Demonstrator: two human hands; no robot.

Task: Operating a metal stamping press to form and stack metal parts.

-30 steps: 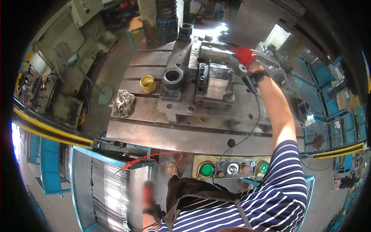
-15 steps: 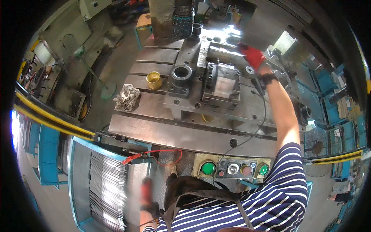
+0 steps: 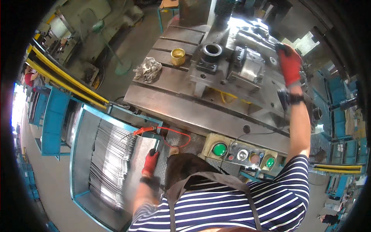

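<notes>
My right hand [image 3: 290, 67], in a red glove with dark fingertips, is raised at the far right of the metal die block [image 3: 252, 66] on the press table [image 3: 193, 104]. Its fingers are curled; what they hold, if anything, does not show. My left hand [image 3: 150, 162], gloved alike, is at the right side of a blue-framed bin [image 3: 79, 154]. Its fingers are bent together beside a flat pale surface [image 3: 140, 156], and I cannot make out anything in them. Thin metal strips [image 3: 110, 154] stand packed in rows inside the bin. A red-handled tool [image 3: 145, 130] with a red cord lies across the bin's far edge.
A control box [image 3: 241, 154] with green buttons stands at the table's front edge. On the table are a yellow cup [image 3: 178, 57], a crumpled rag [image 3: 148, 69] and a dark guide bushing [image 3: 212, 53]. A yellow-striped rail [image 3: 65, 79] runs at left.
My right hand has drawn back from the die's far side toward the right. My left hand has moved up along the bin's right side. The whole view has shifted and turned.
</notes>
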